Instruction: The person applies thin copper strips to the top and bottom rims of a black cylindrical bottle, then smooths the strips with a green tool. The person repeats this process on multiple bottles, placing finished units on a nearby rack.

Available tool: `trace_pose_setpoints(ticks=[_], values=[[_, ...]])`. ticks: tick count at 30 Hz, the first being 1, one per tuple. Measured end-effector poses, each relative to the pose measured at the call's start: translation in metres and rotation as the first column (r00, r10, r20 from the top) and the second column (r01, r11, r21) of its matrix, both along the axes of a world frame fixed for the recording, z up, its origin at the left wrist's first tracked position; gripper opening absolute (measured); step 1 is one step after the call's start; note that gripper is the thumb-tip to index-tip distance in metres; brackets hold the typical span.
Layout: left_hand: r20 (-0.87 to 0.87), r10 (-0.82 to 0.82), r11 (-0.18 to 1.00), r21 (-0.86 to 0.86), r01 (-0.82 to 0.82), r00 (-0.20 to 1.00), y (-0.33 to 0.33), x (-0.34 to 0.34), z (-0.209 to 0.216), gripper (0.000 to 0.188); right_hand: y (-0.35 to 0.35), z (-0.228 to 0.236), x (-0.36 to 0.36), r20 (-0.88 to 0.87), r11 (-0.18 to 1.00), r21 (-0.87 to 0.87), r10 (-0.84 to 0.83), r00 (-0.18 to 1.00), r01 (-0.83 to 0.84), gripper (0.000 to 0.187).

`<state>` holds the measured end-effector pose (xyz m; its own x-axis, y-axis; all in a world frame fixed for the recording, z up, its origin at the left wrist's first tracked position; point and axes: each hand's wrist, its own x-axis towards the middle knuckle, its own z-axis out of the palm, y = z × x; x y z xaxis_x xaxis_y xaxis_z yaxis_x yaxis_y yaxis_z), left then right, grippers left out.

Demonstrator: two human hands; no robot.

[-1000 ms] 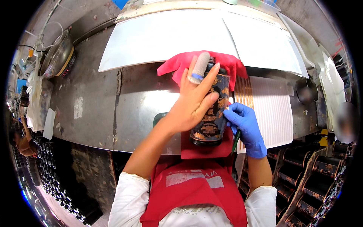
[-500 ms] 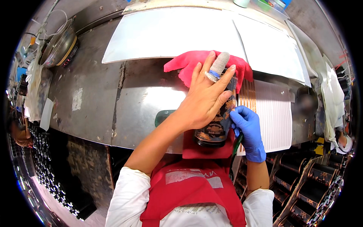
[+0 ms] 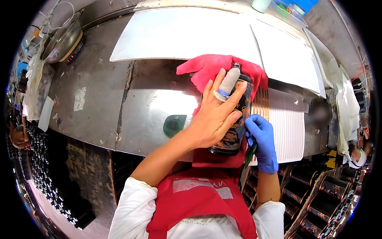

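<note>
A black bottle (image 3: 230,140) with gold and copper decoration lies on its side on red cloth (image 3: 199,158), its neck pointing away from me. My left hand (image 3: 217,111) is bare except for a grey fabric cover with a blue band on one finger. Its fingers are spread and stretched along the bottle's upper side. My right hand (image 3: 260,131), in a blue glove, pinches at the bottle's right edge with thumb and forefinger. A flat dark green piece (image 3: 250,154) sticks out below its curled fingers; their grip on it is partly hidden.
A similar green piece (image 3: 174,124) lies on the metal table (image 3: 99,103). Pink-red cloth (image 3: 207,65) is bunched beyond the bottle. A striped sheet (image 3: 284,127) lies to the right, white boards (image 3: 187,34) behind, a metal pan (image 3: 63,42) far left. Racks of black decorated items (image 3: 322,199) stand lower right.
My left hand has slid a little toward me along the bottle, uncovering its neck. More of the green piece on the table shows. My right hand stays at the bottle's edge.
</note>
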<state>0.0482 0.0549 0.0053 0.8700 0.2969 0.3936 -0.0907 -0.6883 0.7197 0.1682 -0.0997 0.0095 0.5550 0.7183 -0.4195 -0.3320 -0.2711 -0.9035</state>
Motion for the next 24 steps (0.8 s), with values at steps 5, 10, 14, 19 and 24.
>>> trace_pose_setpoints(ticks=[5,10,14,19,24], values=[[0.009,-0.007,1.000,-0.022,0.008,1.000,0.002,0.003,-0.001,0.055,0.000,0.000,-0.001,-0.022,1.000,-0.001,-0.022,1.000,0.022,0.014],[-0.037,0.022,1.000,0.003,-0.022,0.999,-0.010,-0.007,0.001,0.062,-0.011,0.001,0.000,0.017,0.998,-0.015,0.058,0.998,-0.058,0.015],[-0.136,0.037,0.998,0.046,-0.031,0.990,-0.017,-0.013,0.008,0.066,-0.011,0.008,-0.002,-0.030,0.994,-0.065,0.081,0.996,-0.083,0.015],[-0.164,0.030,0.999,0.042,-0.024,0.986,-0.021,-0.014,0.009,0.066,-0.014,0.006,0.001,-0.055,0.994,-0.026,0.102,0.993,-0.104,0.015],[-0.061,0.006,0.999,-0.039,-0.009,0.998,-0.018,-0.013,0.001,0.067,-0.012,0.007,0.002,-0.063,0.991,-0.061,0.119,0.991,-0.123,0.014]])
